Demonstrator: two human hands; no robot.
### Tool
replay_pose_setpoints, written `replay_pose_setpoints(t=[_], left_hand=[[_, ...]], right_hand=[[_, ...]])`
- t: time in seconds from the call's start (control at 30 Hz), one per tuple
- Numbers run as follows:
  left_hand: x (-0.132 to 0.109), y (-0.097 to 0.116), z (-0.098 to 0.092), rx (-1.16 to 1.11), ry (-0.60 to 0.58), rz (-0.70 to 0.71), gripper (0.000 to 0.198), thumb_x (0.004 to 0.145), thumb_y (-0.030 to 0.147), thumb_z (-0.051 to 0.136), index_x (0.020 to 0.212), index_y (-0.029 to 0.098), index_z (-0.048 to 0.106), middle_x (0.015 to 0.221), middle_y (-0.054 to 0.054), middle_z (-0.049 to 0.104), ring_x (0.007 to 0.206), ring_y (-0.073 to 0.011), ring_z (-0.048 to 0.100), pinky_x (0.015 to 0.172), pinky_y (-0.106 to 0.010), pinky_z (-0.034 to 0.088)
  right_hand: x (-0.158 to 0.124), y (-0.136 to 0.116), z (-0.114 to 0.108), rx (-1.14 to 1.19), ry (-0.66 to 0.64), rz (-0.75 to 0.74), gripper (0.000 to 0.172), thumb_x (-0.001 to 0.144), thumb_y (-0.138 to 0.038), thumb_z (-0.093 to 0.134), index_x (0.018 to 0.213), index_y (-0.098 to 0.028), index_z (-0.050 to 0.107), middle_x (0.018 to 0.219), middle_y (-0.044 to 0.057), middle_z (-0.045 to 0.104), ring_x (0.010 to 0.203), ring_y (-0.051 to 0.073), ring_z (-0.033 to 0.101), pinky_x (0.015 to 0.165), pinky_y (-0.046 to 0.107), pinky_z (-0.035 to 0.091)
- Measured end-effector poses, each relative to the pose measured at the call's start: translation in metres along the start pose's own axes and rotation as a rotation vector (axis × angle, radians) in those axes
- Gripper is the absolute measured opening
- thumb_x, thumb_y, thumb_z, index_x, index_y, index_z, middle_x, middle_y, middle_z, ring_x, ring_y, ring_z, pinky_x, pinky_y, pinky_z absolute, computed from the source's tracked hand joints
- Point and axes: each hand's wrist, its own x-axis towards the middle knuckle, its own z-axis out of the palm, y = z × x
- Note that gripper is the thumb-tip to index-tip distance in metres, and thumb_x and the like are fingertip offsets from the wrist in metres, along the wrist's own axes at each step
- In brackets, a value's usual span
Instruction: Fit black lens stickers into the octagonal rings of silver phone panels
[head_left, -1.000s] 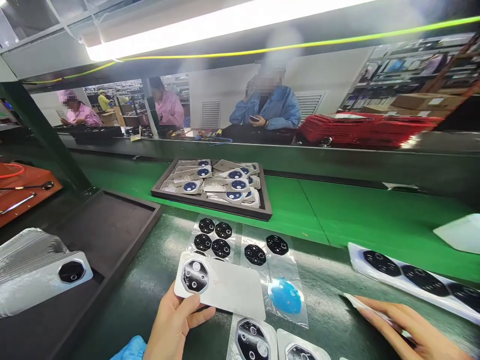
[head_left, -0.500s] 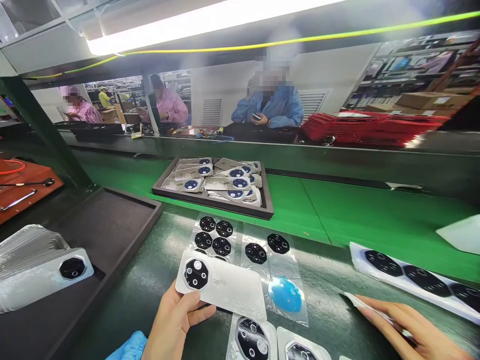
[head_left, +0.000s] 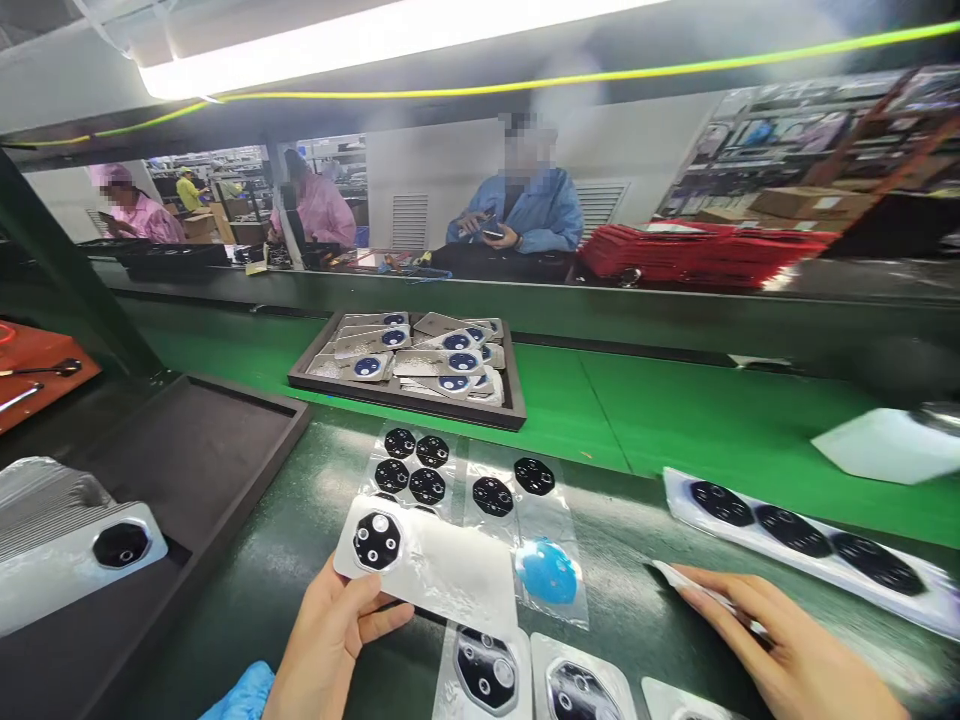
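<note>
On the dark green bench [head_left: 615, 540], with a black tray [head_left: 210, 420] off to my left, the biggest thing I had in hand was a flat white panel [head_left: 457, 575]. I judged it light and thin, stiff enough to carry from one end, and its glossy face, wrinkled as if under clear film, looked likely to slip or take scratches; if it was glass, which I could not tell, a knock at a corner might chip it. The lower edge near its left end seemed the place to take hold, with as little skin on the face as I could manage. It stood tilted up before me, its left end in my left hand [head_left: 334, 620] and the rest reaching out to the right with no support that I could see. That hand was closed lightly on it, thumb on the front by the lower edge, the other fingers behind and beneath. My right hand [head_left: 787, 630] was well apart, off the panel's right end, fingers drawn nearly together around a slim pale tool [head_left: 697, 582], its tip pointing toward the panel without touching it. Smaller again, the black octagonal patch [head_left: 377, 541] sat at the panel's left end, just above my thumb.
</note>
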Motion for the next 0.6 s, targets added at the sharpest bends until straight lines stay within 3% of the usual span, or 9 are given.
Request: replay_pose_setpoints(t=[0.07,0.3,0.47,0.6], left_hand=[[0.000,0.003,-0.002,0.059,-0.013,0.033,0.048,0.089,0.035,0.066,0.135,0.025,0.055,0.120,-0.006,0.072,0.100,-0.0231,0.068,0.088,-0.034,0.055],[0.010,0.027,-0.033,0.519,-0.222,0.029,0.036,0.085,0.048,0.069,0.112,0.023,0.069,0.115,-0.007,0.070,0.080,-0.0215,0.065,0.067,-0.029,0.054],[0.015,0.031,-0.051,0.734,-0.185,0.052,0.046,0.065,0.052,0.083,0.101,0.025,0.072,0.104,-0.006,0.071,0.071,-0.0220,0.061,0.057,-0.026,0.051],[0.016,0.024,-0.056,0.821,-0.194,0.059,0.044,0.069,0.054,0.079,0.101,0.025,0.072,0.081,-0.003,0.069,0.059,-0.0174,0.052,0.053,-0.024,0.047]], right_hand=[[0.000,-0.009,-0.005,0.055,-0.076,0.001,0.058,0.081,-0.076,0.040,0.091,-0.031,0.075,0.102,0.005,0.075,0.082,0.028,0.072,0.064,0.038,0.057],[0.000,-0.029,-0.011,0.146,-0.021,-0.010,0.056,0.089,-0.070,0.039,0.092,-0.025,0.072,0.095,0.006,0.072,0.085,0.023,0.068,0.073,0.034,0.051],[-0.003,-0.027,-0.017,0.118,0.010,-0.019,0.057,0.094,-0.067,0.035,0.097,-0.023,0.071,0.097,0.006,0.069,0.080,0.021,0.065,0.073,0.033,0.049],[-0.004,-0.026,-0.020,0.119,0.017,-0.057,0.055,0.096,-0.065,0.035,0.096,-0.023,0.070,0.098,0.007,0.069,0.082,0.021,0.062,0.073,0.033,0.047]])
